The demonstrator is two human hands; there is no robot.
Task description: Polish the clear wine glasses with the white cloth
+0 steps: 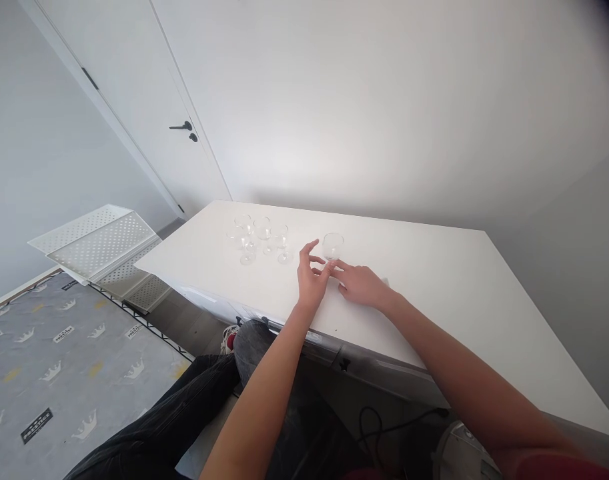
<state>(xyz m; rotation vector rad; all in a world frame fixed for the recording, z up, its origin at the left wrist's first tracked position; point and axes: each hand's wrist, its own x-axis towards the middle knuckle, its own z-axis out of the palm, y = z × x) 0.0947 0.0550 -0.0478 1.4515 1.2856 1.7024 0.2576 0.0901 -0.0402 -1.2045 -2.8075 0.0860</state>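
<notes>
A clear stemmed glass is upright on the white table, its bowl showing just beyond my hands. Its stem and foot are hidden behind my fingers. My left hand is on the glass's left, with fingers apart and curved and the thumb reaching to the right fingertips. From the other side, my right hand has its fingertips at the hidden stem, meeting the left thumb. Several more clear stemmed glasses stand grouped on the table to the left.
A small greyish object is partly hidden behind my right wrist. White perforated panels are beyond the table's left end, near a patterned grey mattress. A black cable lies below the table's front edge. Behind is a wall with a door.
</notes>
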